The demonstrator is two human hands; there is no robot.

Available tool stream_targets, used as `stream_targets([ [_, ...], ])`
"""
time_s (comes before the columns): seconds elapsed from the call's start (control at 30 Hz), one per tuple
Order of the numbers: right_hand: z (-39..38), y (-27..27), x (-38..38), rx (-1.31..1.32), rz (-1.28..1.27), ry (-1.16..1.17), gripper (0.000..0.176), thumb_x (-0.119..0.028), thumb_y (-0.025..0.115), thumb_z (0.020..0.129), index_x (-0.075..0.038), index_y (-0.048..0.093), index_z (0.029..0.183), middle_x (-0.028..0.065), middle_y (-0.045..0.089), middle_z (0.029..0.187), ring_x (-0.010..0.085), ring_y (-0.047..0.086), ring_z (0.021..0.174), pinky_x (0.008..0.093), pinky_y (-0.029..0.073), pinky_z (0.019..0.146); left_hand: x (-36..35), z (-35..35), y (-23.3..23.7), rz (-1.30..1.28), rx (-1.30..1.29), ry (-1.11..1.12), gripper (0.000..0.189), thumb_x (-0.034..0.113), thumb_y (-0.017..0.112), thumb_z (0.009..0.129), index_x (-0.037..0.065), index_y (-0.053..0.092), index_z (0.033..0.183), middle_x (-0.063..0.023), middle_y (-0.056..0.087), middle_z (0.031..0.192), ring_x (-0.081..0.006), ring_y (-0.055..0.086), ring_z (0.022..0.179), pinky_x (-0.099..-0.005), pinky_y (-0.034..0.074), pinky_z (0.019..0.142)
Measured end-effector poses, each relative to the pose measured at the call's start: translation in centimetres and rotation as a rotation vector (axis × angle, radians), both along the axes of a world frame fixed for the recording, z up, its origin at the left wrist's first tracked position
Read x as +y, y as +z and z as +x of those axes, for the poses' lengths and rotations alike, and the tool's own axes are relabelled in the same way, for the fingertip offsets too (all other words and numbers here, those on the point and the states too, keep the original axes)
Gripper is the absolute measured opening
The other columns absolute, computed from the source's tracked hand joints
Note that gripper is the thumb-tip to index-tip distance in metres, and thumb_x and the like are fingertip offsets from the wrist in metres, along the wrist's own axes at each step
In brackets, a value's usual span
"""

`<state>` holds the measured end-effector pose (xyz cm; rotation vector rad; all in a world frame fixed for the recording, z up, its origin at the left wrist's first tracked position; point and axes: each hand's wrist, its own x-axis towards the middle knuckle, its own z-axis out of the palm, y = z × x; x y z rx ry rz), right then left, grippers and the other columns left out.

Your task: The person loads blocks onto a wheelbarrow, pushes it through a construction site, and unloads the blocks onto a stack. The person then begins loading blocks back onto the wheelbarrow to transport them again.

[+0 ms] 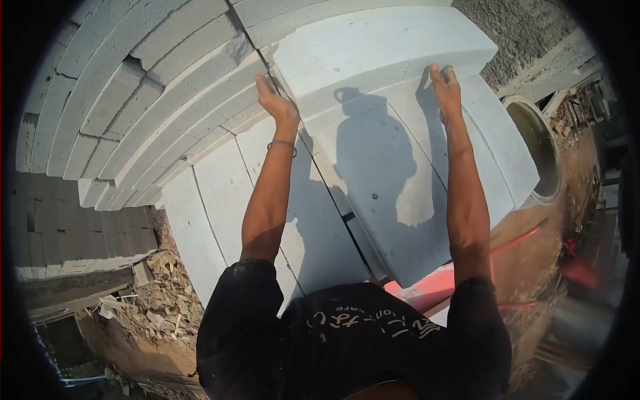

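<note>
A pale, lightweight concrete block (383, 47) lies across the top of a stack in front of me. My left hand (277, 105) is near the block's left end, by the dark gap between two stacks, fingers stretched upward. Toward the block's right end, my right hand (447, 90) is raised before its front face, with thumb and fingers apart. Some of its fingers are hidden from this angle. Beneath both forearms is a layer of long pale blocks (393, 180), crossed by the shadow of my head and arms. A thin dark bracelet (282, 145) circles my left wrist.
Tall rows of stacked grey blocks (127, 100) rise on the left. Rubble (167, 300) covers the ground at lower left. A round concrete ring (539, 150) stands at the right, and red metal parts (433, 283) show beyond the stack's near edge.
</note>
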<state>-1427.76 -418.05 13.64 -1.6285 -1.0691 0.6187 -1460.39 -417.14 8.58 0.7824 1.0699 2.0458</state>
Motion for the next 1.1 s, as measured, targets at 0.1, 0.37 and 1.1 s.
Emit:
stream_targets([
  [0.1, 1.4, 2.0, -5.4, 0.082, 0.087, 0.057, 0.075, -0.045, 0.063, 0.087, 0.007, 0.038, 0.136, 0.0238, 0.051, 0.129, 0.0254, 0.051, 0.120, 0.0288, 0.038, 0.099, -3.9, -1.2, -1.2, -0.113, -0.138, -0.052, 0.069, 0.048, 0.037, 0.094, -0.004, 0.032, 0.140, -0.0184, 0.030, 0.148, -0.0273, 0.023, 0.140, -0.0383, 0.013, 0.114],
  [0.37, 12.3, -3.1, -35.0, 0.363, 0.227, 0.110, 0.049, -0.022, 0.057, 0.094, 0.004, 0.044, 0.133, 0.0197, 0.057, 0.123, 0.0229, 0.055, 0.115, 0.0343, 0.044, 0.095, -26.3, 0.8, 0.6, -0.089, 0.447, -0.321, 0.054, 0.038, 0.042, 0.093, -0.005, 0.053, 0.123, -0.0194, 0.065, 0.102, -0.0258, 0.065, 0.086, -0.0340, 0.048, 0.073],
  [1.1, 12.2, -44.2, -104.7, 0.651, -0.322, -1.400, 0.056, -0.046, 0.062, 0.086, 0.001, 0.059, 0.116, 0.0138, 0.061, 0.113, 0.0230, 0.056, 0.106, 0.0333, 0.042, 0.091, -62.4, 34.3, -28.4, -0.975, 0.993, -2.083, 0.045, 0.025, 0.058, 0.090, 0.000, 0.051, 0.127, -0.0080, 0.067, 0.100, -0.0179, 0.063, 0.089, -0.0305, 0.049, 0.077],
])
